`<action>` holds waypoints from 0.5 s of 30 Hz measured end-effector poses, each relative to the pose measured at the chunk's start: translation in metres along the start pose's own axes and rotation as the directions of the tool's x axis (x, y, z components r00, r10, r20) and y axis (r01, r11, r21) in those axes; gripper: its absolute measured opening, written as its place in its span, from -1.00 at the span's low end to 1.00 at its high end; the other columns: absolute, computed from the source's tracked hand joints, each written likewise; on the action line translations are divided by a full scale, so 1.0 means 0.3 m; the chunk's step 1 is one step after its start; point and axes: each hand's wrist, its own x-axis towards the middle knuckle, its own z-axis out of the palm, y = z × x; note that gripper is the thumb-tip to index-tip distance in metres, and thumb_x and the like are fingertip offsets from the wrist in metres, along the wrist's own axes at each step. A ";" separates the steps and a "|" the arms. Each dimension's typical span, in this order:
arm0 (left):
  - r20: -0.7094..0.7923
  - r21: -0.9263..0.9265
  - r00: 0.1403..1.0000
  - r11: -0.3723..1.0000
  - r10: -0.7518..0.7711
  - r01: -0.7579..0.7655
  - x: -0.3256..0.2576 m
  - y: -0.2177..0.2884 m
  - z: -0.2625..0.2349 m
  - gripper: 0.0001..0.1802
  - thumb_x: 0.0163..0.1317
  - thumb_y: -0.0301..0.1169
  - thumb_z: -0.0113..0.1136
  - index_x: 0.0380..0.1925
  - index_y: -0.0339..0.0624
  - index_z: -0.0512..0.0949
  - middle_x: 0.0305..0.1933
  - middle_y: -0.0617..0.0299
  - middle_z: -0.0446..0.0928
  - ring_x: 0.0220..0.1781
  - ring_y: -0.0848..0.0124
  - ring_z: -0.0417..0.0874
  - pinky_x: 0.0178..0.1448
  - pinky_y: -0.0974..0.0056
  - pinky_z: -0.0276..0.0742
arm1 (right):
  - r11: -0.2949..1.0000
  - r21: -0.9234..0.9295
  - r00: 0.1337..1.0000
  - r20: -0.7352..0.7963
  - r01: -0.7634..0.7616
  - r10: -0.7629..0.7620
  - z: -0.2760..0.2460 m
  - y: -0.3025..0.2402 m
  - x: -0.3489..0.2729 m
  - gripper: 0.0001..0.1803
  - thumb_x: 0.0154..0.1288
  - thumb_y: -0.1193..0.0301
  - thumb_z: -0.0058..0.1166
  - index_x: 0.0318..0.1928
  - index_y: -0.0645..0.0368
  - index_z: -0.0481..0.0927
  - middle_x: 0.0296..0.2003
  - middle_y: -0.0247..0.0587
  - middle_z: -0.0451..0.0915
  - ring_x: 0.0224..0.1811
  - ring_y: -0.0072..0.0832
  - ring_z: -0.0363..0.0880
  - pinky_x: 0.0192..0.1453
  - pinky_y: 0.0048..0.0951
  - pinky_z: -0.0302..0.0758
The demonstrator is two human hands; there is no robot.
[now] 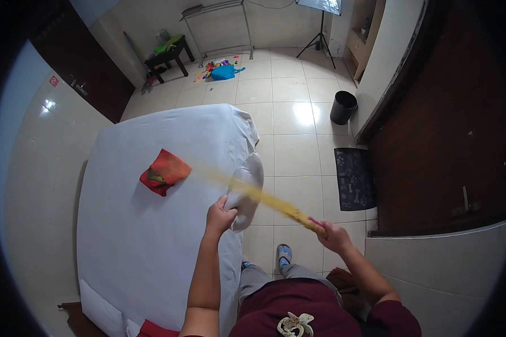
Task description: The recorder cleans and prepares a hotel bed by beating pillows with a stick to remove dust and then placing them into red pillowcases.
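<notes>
Beside the bed, left hand clutches the pillow; right hand, fingers wrapped, swings the stick — strokes should land flat.

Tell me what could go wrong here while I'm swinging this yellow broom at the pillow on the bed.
The yellow broom is blurred mid-swing in your right hand, and your left hand grips the white pillow right beside its path, so a stroke might hit your fingers. The pillow hangs over the edge of the bed and could slip to the tiled floor. A wide swing might also knock the red folded cloth off the sheet.
</notes>
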 end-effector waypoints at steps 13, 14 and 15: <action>-0.034 -0.181 0.967 0.950 0.253 -0.255 -0.115 -0.027 -0.127 -0.88 -0.06 -0.52 0.13 -0.45 -0.20 0.46 -0.55 0.30 0.45 -0.46 0.57 0.40 -0.32 0.43 0.37 | 0.844 0.279 0.756 0.622 -0.457 0.204 -0.071 0.061 0.015 -0.65 -0.02 0.37 0.15 -0.17 0.17 0.45 -0.50 -0.13 0.53 -0.46 -0.40 0.51 -0.28 -0.33 0.48; -0.019 -0.111 0.967 0.961 0.254 -0.255 -0.120 -0.040 -0.133 -0.91 -0.04 -0.52 0.12 -0.46 -0.20 0.46 -0.53 0.32 0.46 -0.45 0.56 0.42 -0.32 0.42 0.38 | 0.908 -0.017 0.812 0.440 -0.419 0.384 -0.094 0.105 0.046 -0.65 -0.02 0.38 0.15 -0.17 0.17 0.45 -0.49 -0.10 0.53 -0.46 -0.36 0.51 -0.25 -0.30 0.48; -0.003 -0.042 0.967 0.966 0.254 -0.254 -0.123 -0.055 -0.138 -0.93 -0.01 -0.51 0.11 -0.47 -0.20 0.46 -0.50 0.33 0.47 -0.44 0.56 0.43 -0.32 0.41 0.39 | 0.856 -0.316 0.855 0.197 -0.409 0.480 -0.105 0.139 0.081 -0.64 -0.02 0.38 0.15 -0.16 0.18 0.45 -0.48 -0.06 0.53 -0.45 -0.33 0.51 -0.22 -0.27 0.48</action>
